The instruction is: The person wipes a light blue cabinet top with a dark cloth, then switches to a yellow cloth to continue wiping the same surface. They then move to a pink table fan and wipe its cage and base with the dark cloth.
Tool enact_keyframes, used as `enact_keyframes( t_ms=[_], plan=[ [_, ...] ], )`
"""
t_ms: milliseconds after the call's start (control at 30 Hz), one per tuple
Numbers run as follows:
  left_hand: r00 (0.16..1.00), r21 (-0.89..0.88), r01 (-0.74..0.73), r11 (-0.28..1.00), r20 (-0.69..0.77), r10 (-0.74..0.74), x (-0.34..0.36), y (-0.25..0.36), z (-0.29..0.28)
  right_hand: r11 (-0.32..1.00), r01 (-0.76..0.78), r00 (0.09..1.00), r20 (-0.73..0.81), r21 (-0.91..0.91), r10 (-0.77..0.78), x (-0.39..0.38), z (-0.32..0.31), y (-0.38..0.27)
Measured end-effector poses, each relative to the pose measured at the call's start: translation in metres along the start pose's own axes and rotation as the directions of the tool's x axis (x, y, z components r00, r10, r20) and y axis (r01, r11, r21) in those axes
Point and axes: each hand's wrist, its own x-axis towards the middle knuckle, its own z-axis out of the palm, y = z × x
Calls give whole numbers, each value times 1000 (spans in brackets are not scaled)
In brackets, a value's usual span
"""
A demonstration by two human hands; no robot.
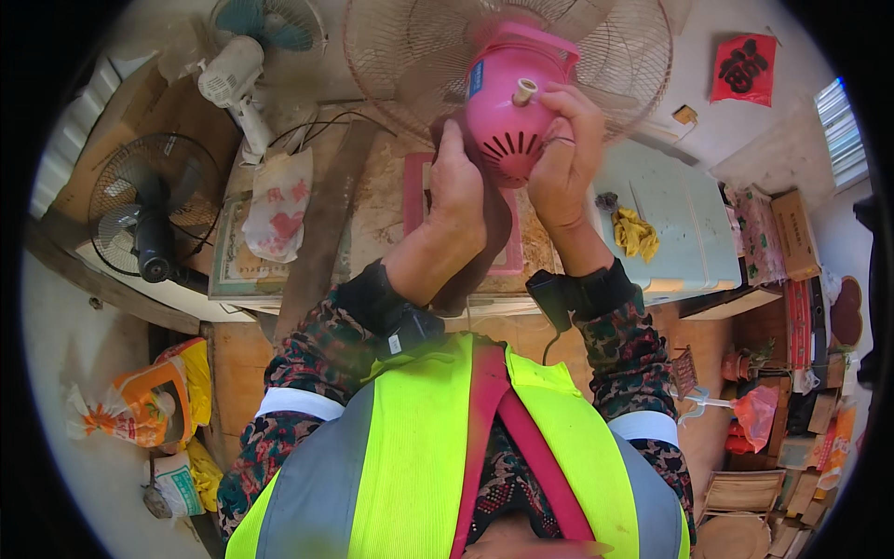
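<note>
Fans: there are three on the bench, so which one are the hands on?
The pink-motor fan with the wire grille, top centre. The left hand and right hand grip its motor housing; the black fan and white fan lie untouched, far left.

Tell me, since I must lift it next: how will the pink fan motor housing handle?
The pink fan motor housing looks smooth and rounded, so possibly slippery. The wire guard behind it probably makes it top-heavy and awkward. Both the left hand and right hand steady it.

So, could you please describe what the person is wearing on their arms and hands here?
Both hands, left hand and right hand, are bare, with a thin ring on a right finger. Each wrist carries a black band, a thin cable hanging from the right one. The sleeves are dark floral with white cuffs-like bands, under a yellow-and-grey high-visibility vest.
</note>
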Motion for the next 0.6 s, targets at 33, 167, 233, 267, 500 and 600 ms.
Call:
enact_keyframes(
  t_ms=[33, 167, 233, 267, 500, 600],
  plan=[
    [1000, 12, 26, 1000, -5, -26, -3, 0, -1, 1000, 6, 1000, 3, -13, -6, 0, 0, 0],
    [991, 173, 70, 982, -122, -50, -18, 0, -4, 1000, -16, 1000, -6, -9, 16, 1, 0, -4],
    [988, 150, 98, 984, -135, -78, -29, 0, -2, 1000, 1, 1000, -14, 3, -1, 3, -1, -6],
    [983, 163, 108, 981, -162, -82, -35, 1, 0, 1000, 26, 1000, -13, 7, -26, 4, -1, -6],
    [921, 133, 389, 912, -28, -389, -89, -5, 5, 983, -13, 997, 79, 181, -2, 2, -8, 10],
    [882, 68, 463, 884, 60, -467, -98, -6, 6, 869, -210, 976, 140, 448, 164, -13, -27, 18]
  ],
)
